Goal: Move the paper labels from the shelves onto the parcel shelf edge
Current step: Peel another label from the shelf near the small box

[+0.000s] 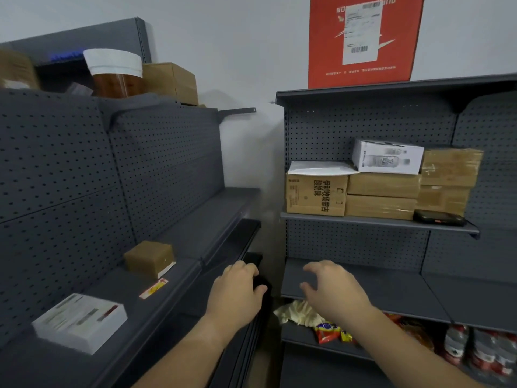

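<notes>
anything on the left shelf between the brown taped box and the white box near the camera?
Head view: one small red-and-yellow label lies flat on the shelf between the brown taped box and the white box, nearer the brown one. Otherwise bare.

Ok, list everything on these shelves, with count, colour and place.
Red carton: one, red with white label, top of right shelving.
Brown boxes: several, brown, right middle shelf.
White box: one, on those boxes.
Black device: one, right middle shelf edge.
Snack packets: a few, red and yellow, right lower shelf.
Bottles: several, lower right.
Small brown parcel: one, left shelf.
White flat box: one, left shelf.
Paper label: one, red-yellow-white, left shelf edge.
Jar: one, amber with white lid, left top.
Left hand: gripping a black object.
Right hand: open over right shelf.
</notes>
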`<action>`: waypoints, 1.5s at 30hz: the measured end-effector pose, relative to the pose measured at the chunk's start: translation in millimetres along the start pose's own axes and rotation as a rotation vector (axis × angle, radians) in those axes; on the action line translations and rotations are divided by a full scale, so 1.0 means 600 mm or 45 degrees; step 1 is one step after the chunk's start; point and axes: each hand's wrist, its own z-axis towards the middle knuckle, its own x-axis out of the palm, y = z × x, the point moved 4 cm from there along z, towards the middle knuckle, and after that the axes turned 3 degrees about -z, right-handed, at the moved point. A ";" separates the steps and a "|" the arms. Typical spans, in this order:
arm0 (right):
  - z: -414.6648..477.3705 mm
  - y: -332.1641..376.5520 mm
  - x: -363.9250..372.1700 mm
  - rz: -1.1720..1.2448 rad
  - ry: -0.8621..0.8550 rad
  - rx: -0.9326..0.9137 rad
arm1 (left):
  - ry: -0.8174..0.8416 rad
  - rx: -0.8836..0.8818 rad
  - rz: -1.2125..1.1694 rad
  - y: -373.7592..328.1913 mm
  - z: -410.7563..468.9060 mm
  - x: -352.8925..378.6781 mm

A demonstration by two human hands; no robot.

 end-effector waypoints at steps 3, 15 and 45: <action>0.091 0.006 0.023 -0.004 0.021 -0.018 | -0.001 -0.010 -0.015 0.047 0.075 0.023; 0.356 0.136 0.191 0.129 0.154 -0.353 | -0.041 -0.322 0.098 0.277 0.195 0.036; 0.526 0.444 0.527 0.360 0.751 -1.376 | -0.059 -1.435 0.282 0.563 0.069 0.066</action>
